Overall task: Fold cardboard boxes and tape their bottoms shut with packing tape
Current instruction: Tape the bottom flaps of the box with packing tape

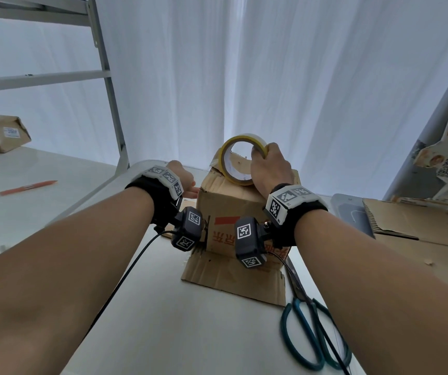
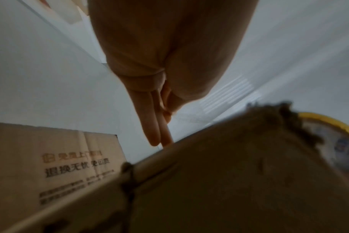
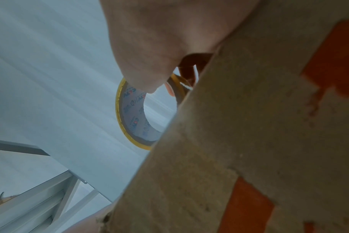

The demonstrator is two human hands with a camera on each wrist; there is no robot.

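On the white table [image 1: 163,307] we've got the cardboard box [image 1: 228,204] standing | right hand [image 1: 270,169] gripping the tape roll [image 1: 240,163] on its top | left hand [image 1: 182,180], fingers [image 2: 155,126] straight, flat against box's left side | scissors [image 1: 312,334] nearby

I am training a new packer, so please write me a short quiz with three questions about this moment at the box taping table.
1. True or false: the right hand grips the tape roll on top of the cardboard box.
2. How do the fingers of the left hand lie? A) straight beside the box B) curled round the scissors C) pinching the pen
3. Which tool lies on the table, near the right forearm?

Key
1. True.
2. A.
3. The scissors, with green handles.
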